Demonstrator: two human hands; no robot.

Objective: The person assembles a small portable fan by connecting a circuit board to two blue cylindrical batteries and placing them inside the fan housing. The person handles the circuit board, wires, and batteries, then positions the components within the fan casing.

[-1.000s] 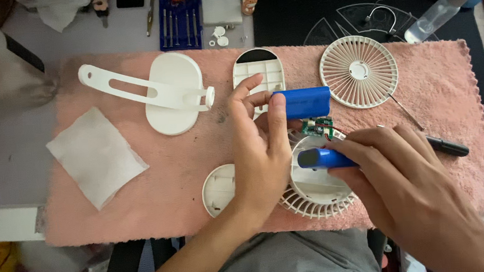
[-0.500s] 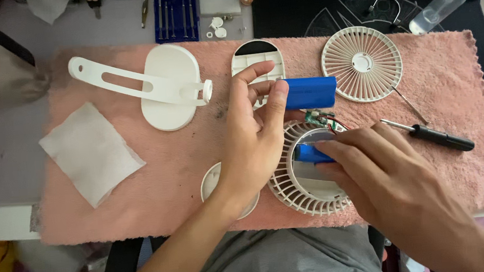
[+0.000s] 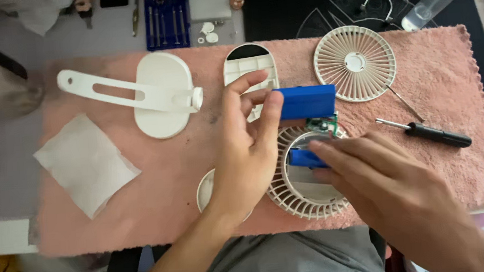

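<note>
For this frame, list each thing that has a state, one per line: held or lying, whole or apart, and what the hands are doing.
left hand: pinching the blue battery pack, lifted.
blue battery pack: held above the towel.
right hand: holding a blue-handled tool.
blue-handled tool: over the rear fan housing.
rear fan housing: open, lying on the towel.
front grille: detached, lying flat.
white stand: detached, lying flat.
black screwdriver: lying unused.

The left hand [image 3: 248,147] holds up a blue block [image 3: 306,102]. The right hand [image 3: 381,177] holds a blue tool [image 3: 306,157] over the round white fan shell [image 3: 303,197] on the pink towel [image 3: 170,158].
</note>
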